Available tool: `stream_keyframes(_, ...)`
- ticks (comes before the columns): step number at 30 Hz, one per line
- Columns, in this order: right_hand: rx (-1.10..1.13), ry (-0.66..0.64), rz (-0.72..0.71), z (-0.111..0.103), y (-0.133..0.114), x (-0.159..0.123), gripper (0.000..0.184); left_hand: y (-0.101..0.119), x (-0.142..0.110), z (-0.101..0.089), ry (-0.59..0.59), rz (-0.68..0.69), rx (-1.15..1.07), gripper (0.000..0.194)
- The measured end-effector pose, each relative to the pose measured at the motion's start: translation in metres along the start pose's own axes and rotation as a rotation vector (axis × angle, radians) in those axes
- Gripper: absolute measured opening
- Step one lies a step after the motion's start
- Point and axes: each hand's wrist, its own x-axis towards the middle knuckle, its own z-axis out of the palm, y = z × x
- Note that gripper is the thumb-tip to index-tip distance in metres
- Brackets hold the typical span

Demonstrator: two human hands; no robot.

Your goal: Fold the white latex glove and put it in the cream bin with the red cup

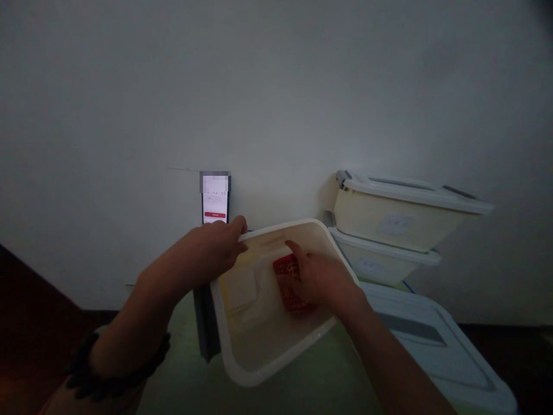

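My left hand [207, 251] grips the far left rim of an open white plastic bin [242, 369], which is tilted toward me. My right hand [317, 276] reaches inside the bin and closes on a red mesh-like object [288, 270] that lies against the bin's inner wall. A pale flat piece [242, 291] also rests inside the bin. A dark beaded bracelet [99, 374] circles my left wrist.
Two lidded cream bins [397, 222] are stacked against the white wall at right, above a larger grey-white lid [436, 340]. A lit phone [215, 202] leans upright on the wall behind my left hand. A dark grey upright panel [206, 328] stands beside the bin.
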Motion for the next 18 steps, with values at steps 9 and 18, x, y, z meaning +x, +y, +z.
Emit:
stream_keyframes(9,0.092,-0.082,-0.088,-0.011,0.011,-0.005,0.042,0.005,0.003,0.000,0.036,0.052,-0.036,0.025)
stream_keyframes(18,0.042,-0.069,-0.098,-0.011,0.008,-0.003,0.050,0.002,0.005,0.001,0.038,0.083,-0.183,0.028)
